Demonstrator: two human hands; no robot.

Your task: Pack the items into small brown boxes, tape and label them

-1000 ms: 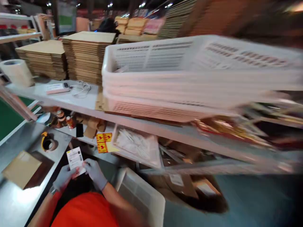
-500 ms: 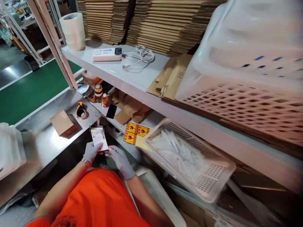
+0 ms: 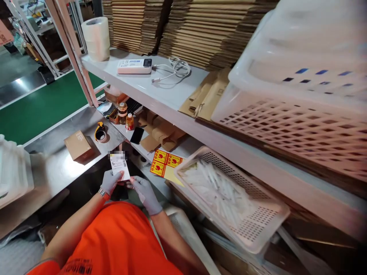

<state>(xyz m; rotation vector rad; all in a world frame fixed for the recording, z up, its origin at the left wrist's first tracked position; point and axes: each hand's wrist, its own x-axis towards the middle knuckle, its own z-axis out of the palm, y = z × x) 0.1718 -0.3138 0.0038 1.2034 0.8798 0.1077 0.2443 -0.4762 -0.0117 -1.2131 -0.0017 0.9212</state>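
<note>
A white printed label (image 3: 120, 168), its top end blurred out, is held up in front of my orange shirt. My left hand (image 3: 110, 182), in a grey glove, grips its lower left part with the thumb on top. At the label's lower right corner, the gloved fingers of my right hand (image 3: 145, 194) pinch the edge. Beyond the hands, a small brown cardboard box (image 3: 77, 146) sits on the metal table (image 3: 54, 164). Beside the box lies a tape dispenser (image 3: 101, 133) with a yellow-and-black handle.
Red-and-yellow fragile stickers (image 3: 161, 160) lie beside a white basket (image 3: 252, 238) of thin white packets. A phone (image 3: 137, 135) and bottles (image 3: 129, 121) are behind. The shelf (image 3: 160, 91) above bears tape rolls (image 3: 96, 40), a power bank (image 3: 134, 66), flattened cartons (image 3: 206, 34) and white crates (image 3: 301, 122).
The camera view has shifted slightly, so the shelf and table items appear a little further right. Both hands stay on the label in nearly the same pose.
</note>
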